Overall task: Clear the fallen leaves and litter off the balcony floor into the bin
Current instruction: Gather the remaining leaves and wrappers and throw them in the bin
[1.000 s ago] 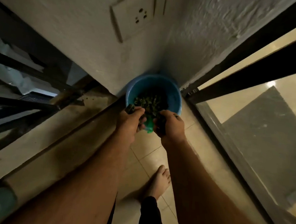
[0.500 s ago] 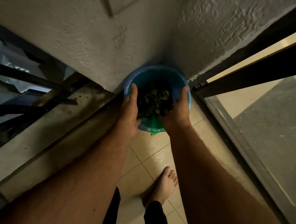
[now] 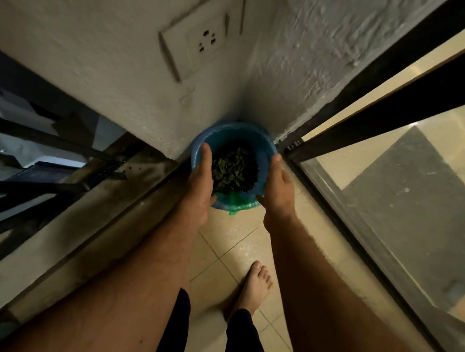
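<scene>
We find the blue bin [image 3: 236,136] in the wall corner, leaves [image 3: 234,170] inside it. Left hand [image 3: 200,184] and right hand [image 3: 278,186] press its opposite rim sides, fingers straight. We judge it light, flexible; support both sides.

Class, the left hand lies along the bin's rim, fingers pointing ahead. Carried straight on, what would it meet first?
Probably the white wall in the corner behind the blue bin; the left hand already lies along the rim, though depth is unclear.
</scene>
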`<state>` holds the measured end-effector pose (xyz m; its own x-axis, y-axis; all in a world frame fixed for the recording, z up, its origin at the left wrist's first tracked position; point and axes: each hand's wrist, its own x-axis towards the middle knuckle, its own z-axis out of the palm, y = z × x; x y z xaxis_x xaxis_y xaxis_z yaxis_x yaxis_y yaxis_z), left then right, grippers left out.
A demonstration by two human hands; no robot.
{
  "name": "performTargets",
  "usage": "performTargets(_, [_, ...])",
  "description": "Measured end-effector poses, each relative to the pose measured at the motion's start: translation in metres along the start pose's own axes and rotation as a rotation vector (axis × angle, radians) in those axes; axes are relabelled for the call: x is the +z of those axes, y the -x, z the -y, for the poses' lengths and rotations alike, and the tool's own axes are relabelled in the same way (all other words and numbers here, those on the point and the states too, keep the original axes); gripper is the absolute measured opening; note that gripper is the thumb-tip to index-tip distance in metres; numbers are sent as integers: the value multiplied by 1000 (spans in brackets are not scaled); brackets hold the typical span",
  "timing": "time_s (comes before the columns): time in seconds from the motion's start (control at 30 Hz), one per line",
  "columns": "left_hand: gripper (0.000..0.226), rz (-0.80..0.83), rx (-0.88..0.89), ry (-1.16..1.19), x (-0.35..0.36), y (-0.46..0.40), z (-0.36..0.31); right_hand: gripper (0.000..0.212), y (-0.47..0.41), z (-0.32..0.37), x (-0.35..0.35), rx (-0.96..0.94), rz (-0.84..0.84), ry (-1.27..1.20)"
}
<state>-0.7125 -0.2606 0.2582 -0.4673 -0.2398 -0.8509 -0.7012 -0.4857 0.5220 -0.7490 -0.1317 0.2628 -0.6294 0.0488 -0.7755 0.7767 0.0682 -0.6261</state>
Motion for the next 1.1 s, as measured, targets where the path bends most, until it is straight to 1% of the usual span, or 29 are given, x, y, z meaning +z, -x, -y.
performTargets(0.07, [81,37,-14,-18,3,31,-11,36,26,10,-17,-44,-37,99])
performTargets(0.13, [75,81,9,-124,10,74,-29,30,62,25,-40,-82,-93,205])
performTargets(0.17, [71,105,60,-263,15,101,-40,30,87,37,-54,-104,-129,271])
performTargets(0.23, [63,146,240,-655,18,159,-57,39,136,55,-78,-146,-185,448])
performTargets(0.27, [63,199,310,-832,20,195,-66,43,169,66,-94,-161,-210,516])
performTargets(0.33, [64,344,360,-1117,22,254,-77,45,233,78,-125,-159,-257,592])
performTargets(0.4, [64,446,422,-1338,19,295,-79,44,286,76,-152,-129,-281,626])
performTargets(0.53, [72,594,571,-1630,36,367,-74,43,390,48,-211,-54,-437,504])
performTargets(0.67, [73,743,706,-1822,70,430,-31,43,485,-7,-260,1,-611,316])
performTargets(0.73, [73,826,782,-1861,89,456,-1,42,522,-43,-276,46,-665,244])
performTargets(0.83, [72,1015,894,-1904,109,515,64,42,589,-115,-304,89,-764,132])
performTargets(0.93, [70,1183,932,-1929,113,568,125,28,653,-163,-319,108,-890,36])
performTargets(1.0, [70,1286,942,-1966,114,597,164,32,689,-195,-327,148,-989,-72])
performTargets(1.1, [67,1424,989,-2024,111,625,206,39,722,-235,-327,174,-1080,-166])
